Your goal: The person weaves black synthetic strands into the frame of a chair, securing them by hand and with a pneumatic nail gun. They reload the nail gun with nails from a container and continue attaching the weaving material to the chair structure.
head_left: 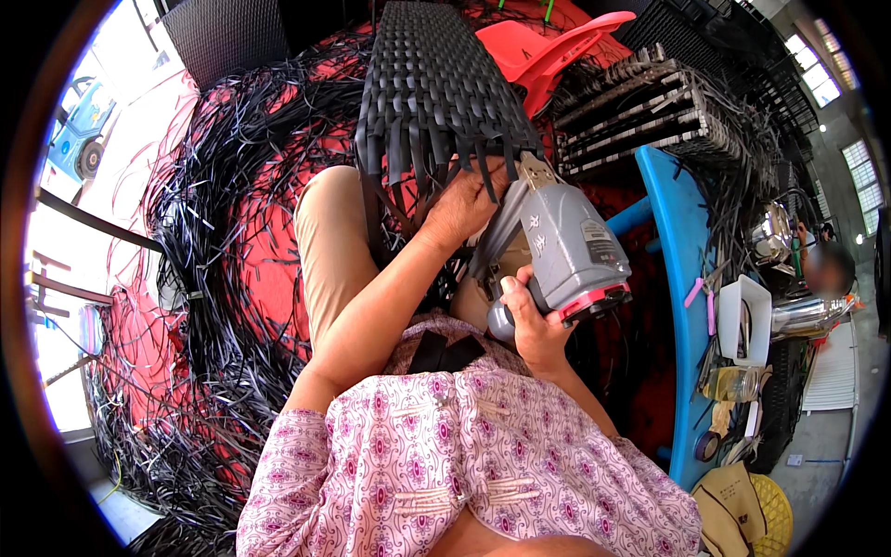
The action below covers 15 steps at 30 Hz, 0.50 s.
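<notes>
A black woven panel of flat plastic strips slants away in front of my lap, its loose strip ends hanging at the near edge. My left hand is closed on the strip ends at the panel's near right corner. In my right hand is the grip of a grey nail gun with a red-trimmed end. Its nose points away from me and meets the panel's corner, just right of my left fingers. Exactly where the nose touches is partly hidden.
Tangled black strips cover the red floor on the left. At right, a blue bench bears pink-handled scissors, a white tray and a jar. Beyond are a red chair and stacked black woven pieces.
</notes>
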Tool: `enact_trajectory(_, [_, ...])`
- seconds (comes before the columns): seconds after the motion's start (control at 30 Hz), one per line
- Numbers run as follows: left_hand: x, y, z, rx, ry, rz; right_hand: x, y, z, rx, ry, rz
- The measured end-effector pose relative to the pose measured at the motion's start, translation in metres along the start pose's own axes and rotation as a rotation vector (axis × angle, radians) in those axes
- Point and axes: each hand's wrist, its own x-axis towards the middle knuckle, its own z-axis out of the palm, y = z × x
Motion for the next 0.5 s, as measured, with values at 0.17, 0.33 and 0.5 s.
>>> enact_trajectory(0.17, [0.0,0.003,0.001,-0.065,0.048,0.013,0.001,0.005,-0.004,-0.233,-0.064,-0.1])
enact_trajectory(0.33, [0.002,0.011,-0.002,0.005,0.027,-0.049,0.006,0.002,0.003,-0.202,0.042,-0.027])
enact_trajectory(0.5, [-0.001,0.034,-0.011,-0.189,-0.124,-0.304,0.001,-0.01,-0.014,0.141,0.089,0.116])
